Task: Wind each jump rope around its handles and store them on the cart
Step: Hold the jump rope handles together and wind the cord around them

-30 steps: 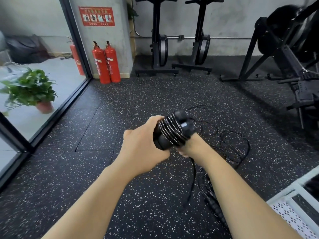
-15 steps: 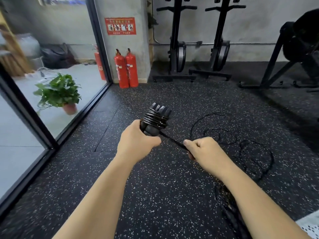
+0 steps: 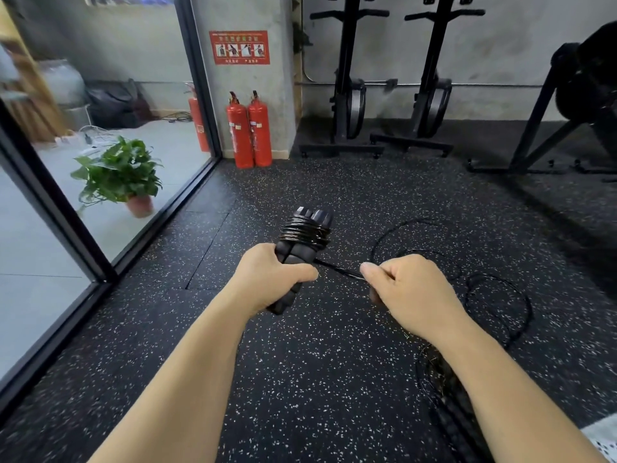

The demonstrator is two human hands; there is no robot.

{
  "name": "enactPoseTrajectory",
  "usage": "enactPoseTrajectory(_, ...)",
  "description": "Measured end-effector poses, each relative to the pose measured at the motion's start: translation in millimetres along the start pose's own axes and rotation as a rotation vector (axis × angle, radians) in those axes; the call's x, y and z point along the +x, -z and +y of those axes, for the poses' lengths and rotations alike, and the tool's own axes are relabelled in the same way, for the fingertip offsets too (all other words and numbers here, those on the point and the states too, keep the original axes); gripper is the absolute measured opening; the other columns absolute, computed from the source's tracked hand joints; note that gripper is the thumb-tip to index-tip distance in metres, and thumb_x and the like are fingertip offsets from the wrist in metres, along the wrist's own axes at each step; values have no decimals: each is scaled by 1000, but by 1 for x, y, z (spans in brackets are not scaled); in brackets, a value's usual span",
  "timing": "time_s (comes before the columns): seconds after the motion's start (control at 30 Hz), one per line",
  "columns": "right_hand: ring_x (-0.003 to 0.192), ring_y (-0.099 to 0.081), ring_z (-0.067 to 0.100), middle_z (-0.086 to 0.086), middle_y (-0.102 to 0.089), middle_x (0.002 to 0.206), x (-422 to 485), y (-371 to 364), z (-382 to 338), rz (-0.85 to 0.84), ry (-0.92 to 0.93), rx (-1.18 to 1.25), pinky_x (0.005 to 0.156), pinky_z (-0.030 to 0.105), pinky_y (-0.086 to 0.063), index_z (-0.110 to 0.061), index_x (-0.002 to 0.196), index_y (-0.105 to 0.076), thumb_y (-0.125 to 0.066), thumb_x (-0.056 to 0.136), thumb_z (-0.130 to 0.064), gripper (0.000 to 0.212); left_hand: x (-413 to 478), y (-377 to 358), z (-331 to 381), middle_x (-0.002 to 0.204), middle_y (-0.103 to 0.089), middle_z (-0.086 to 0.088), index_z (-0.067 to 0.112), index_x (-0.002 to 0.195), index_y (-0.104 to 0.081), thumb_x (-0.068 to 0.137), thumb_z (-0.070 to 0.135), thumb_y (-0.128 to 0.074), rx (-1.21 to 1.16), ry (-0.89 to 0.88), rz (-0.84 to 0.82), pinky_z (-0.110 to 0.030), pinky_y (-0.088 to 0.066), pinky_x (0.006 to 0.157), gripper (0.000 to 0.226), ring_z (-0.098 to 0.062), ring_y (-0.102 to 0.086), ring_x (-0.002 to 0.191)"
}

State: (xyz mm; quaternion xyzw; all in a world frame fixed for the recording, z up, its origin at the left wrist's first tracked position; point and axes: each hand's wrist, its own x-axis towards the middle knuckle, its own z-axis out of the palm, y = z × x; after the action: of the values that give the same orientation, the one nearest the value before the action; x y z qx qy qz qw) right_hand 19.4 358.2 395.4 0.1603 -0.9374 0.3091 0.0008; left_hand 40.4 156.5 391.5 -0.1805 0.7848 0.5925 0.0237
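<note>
Head view: speckled rubber floor (image 3: 300, 379) spreads beneath the paired handles (image 3: 297, 259). To their right the unwound jump rope (image 3: 494, 276) lies on it in loose loops, free to feed upward, and a white corner of the cart (image 3: 602, 444) shows far below and right of them. Around the handles' lower half the left hand (image 3: 270, 279) wraps its fingers, holding the pair upright and together so the coils (image 3: 305, 232) near their tops stay put; just right of the handles the right hand (image 3: 410, 292) pinches the taut strand (image 3: 339, 269) between thumb and curled fingers, apparently keeping tension for the next turn.
</note>
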Motion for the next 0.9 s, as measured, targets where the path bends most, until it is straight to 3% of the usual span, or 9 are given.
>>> enactPoseTrajectory(0.07, 49, -52, 22, 3, -53, 47, -4, 5, -6, 57, 30, -60, 56, 33, -47, -6, 67, -64, -44, 97, -46, 55, 1, -1, -2, 60, -61, -3, 14, 79, -64, 72, 20, -79, 177, -65, 118, -28, -46, 44, 18, -20, -54, 47)
enactPoseTrajectory(0.17, 61, -61, 24, 6, -63, 58, -9, 12, -14, 126, 90, -115, 60, 31, -49, -7, 69, -65, -41, 98, -47, 55, 1, -4, -3, 78, -68, 1, 17, 84, -60, 59, 44, -76, 514, -112, 264, -33, -54, 63, 40, -18, -66, 71)
enactPoseTrajectory(0.3, 59, -59, 25, 8, -62, 59, -11, 20, -21, 145, 151, -100, 61, 36, -51, -7, 69, -66, -42, 97, -46, 54, -4, -13, 2, 75, -62, 10, 24, 81, -54, 65, 44, -73, 720, -142, 331, -26, -44, 59, 32, -10, -58, 68)
enactPoseTrajectory(0.5, 56, -55, 21, 4, -59, 55, -12, 30, -27, 176, 249, -98, 60, 36, -49, -7, 61, -61, -43, 96, -47, 56, -14, -38, 11, 76, -59, 9, 25, 80, -49, 71, 42, -65, 943, -242, 323, -27, -46, 63, 25, -16, -59, 71)
enactPoseTrajectory(0.67, 53, -49, 21, 0, -52, 50, -8, 35, -22, 148, 290, -130, 62, 37, -48, -10, 51, -43, -47, 96, -46, 57, -24, -61, 9, 77, -51, 8, 32, 95, -50, 81, 47, -60, 1237, -540, 199, -29, -36, 65, 23, -18, -54, 77)
enactPoseTrajectory(0.73, 47, -40, 18, -2, -39, 44, -5, 35, -15, 148, 304, -127, 59, 36, -45, -13, 47, -34, -49, 95, -44, 59, -27, -64, 10, 87, -56, 10, 32, 90, -43, 81, 45, -58, 1297, -634, 81, -32, -39, 78, 21, -17, -57, 90)
enactPoseTrajectory(0.8, 44, -35, 14, -3, -33, 42, -2, 33, -5, 156, 295, -130, 54, 33, -40, -14, 45, -31, -50, 95, -43, 60, -31, -67, 13, 97, -57, 13, 33, 89, -39, 79, 44, -56, 1350, -680, -51, -40, -31, 101, 23, -13, -53, 99)
enactPoseTrajectory(0.9, 44, -33, 13, -2, -32, 42, 5, 29, 12, 152, 241, -130, 51, 31, -30, -14, 45, -29, -50, 95, -44, 61, -34, -68, 14, 91, -52, 14, 35, 90, -44, 82, 43, -54, 1331, -733, -141, -48, -13, 110, 16, -11, -47, 98)
